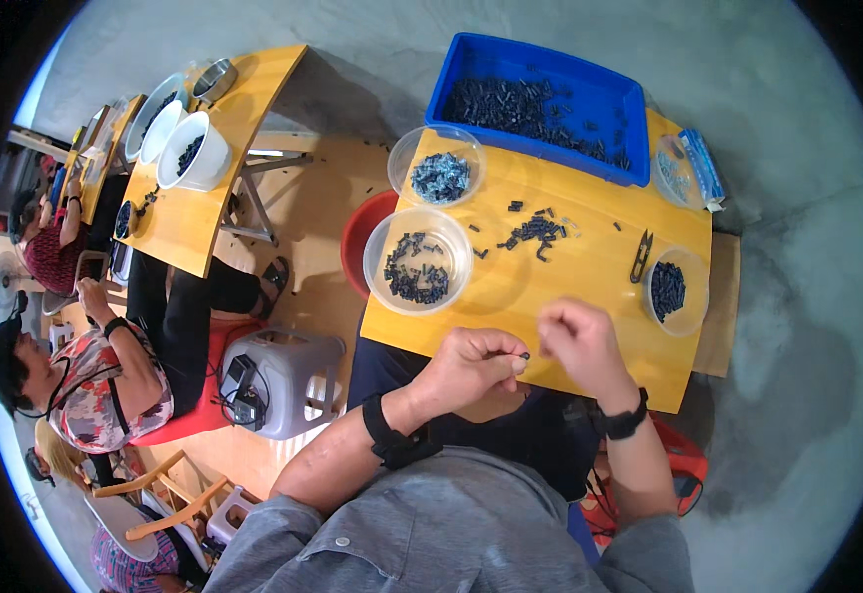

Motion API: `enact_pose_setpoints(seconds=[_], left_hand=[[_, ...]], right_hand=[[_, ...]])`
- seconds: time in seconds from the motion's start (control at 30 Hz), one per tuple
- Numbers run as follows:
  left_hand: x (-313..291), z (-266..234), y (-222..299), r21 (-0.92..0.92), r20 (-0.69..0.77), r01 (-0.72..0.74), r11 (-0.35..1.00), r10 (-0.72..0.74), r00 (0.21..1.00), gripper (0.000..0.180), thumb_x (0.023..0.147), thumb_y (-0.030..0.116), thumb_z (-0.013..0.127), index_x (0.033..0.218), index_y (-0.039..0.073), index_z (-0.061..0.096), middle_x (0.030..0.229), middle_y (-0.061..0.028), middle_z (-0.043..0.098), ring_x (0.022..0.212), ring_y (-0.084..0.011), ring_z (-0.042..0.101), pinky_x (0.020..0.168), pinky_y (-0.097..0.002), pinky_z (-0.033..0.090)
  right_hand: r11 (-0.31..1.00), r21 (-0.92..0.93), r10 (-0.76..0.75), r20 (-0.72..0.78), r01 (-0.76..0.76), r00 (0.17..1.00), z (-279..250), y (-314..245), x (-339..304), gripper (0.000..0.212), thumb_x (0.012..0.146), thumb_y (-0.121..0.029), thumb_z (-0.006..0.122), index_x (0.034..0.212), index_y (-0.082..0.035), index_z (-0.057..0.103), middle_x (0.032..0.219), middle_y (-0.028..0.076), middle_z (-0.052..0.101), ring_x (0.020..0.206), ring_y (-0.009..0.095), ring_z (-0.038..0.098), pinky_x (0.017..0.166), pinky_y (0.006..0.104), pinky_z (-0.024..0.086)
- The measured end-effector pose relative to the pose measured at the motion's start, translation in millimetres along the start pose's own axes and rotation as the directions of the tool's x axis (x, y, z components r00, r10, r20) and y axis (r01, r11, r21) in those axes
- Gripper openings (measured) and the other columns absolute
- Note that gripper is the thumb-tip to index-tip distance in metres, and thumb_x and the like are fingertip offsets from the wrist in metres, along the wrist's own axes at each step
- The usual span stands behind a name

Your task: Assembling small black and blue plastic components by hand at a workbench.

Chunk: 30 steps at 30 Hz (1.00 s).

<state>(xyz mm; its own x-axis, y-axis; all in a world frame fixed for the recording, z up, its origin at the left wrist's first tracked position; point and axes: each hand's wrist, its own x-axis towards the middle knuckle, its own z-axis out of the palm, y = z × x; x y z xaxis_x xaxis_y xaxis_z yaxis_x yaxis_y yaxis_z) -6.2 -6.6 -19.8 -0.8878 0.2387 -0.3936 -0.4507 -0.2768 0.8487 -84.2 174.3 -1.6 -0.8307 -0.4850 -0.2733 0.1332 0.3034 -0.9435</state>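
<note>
My left hand (479, 368) is at the table's near edge, thumb and forefinger pinched on a small black piece (523, 357). Just right of it, my right hand (582, 341) is raised with curled fingers; anything between them is too small or hidden to make out. Beyond my hands, a loose pile of short black tubular pieces (535, 231) lies on the yellow table (590, 282). A clear round tub (463, 265) with black pieces stands left of the pile. Small black snips (641, 257) lie at the right, beside a clear tub (693, 308) of black pieces.
A blue bin (540, 148) of black pieces sits at the table's far edge. Near it stand a tub of bluish pieces (440, 178) and a clear lidded container (679, 176). A red stool (360, 237) is left of the table. Other people sit at the left.
</note>
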Motion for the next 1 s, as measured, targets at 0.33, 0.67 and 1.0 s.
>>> enact_pose_setpoints(seconds=[0.33, 0.67, 1.0], left_hand=[[-7.2, -5.1, -8.7, -0.063, 0.012, -0.049, 0.997, 0.050, 0.999, 0.008, 0.088, 0.004, 0.061, 0.094, -0.001, 0.064, 0.079, -0.0026, 0.064, 0.070, -0.0087, 0.061, 0.066, -0.0226, 0.051], [-2.7, -6.8, -4.7, -0.039, -0.053, -0.060, 0.997, 0.058, 0.997, 0.011, 0.090, 0.009, 0.062, 0.097, 0.001, 0.064, 0.077, -0.0027, 0.065, 0.067, -0.0082, 0.061, 0.061, -0.0224, 0.052], [-8.7, -0.3, 12.0, -0.012, -0.081, -0.208, 0.978, 0.206, 0.975, 0.012, 0.090, 0.011, 0.063, 0.098, 0.003, 0.064, 0.078, -0.0028, 0.066, 0.068, -0.0080, 0.062, 0.058, -0.0216, 0.052]], right_hand=[[0.756, -0.653, -0.315, -0.315, 0.036, 0.895, -4.0, 63.3, 80.8, 0.011, 0.079, -0.009, 0.064, 0.088, -0.003, 0.064, 0.079, 0.015, 0.060, 0.073, 0.031, 0.060, 0.065, 0.0390, 0.048], [0.996, -0.029, 0.072, -0.331, -0.087, 0.941, -7.0, 69.2, 60.2, 0.008, 0.085, -0.006, 0.061, 0.090, 0.000, 0.063, 0.074, 0.007, 0.062, 0.062, 0.017, 0.062, 0.054, 0.0301, 0.050], [0.980, 0.179, -0.055, -0.190, 0.090, 0.980, 0.3, -2.8, 2.5, 0.009, 0.088, 0.000, 0.056, 0.095, 0.005, 0.061, 0.074, 0.006, 0.062, 0.063, 0.012, 0.062, 0.059, 0.0256, 0.053]])
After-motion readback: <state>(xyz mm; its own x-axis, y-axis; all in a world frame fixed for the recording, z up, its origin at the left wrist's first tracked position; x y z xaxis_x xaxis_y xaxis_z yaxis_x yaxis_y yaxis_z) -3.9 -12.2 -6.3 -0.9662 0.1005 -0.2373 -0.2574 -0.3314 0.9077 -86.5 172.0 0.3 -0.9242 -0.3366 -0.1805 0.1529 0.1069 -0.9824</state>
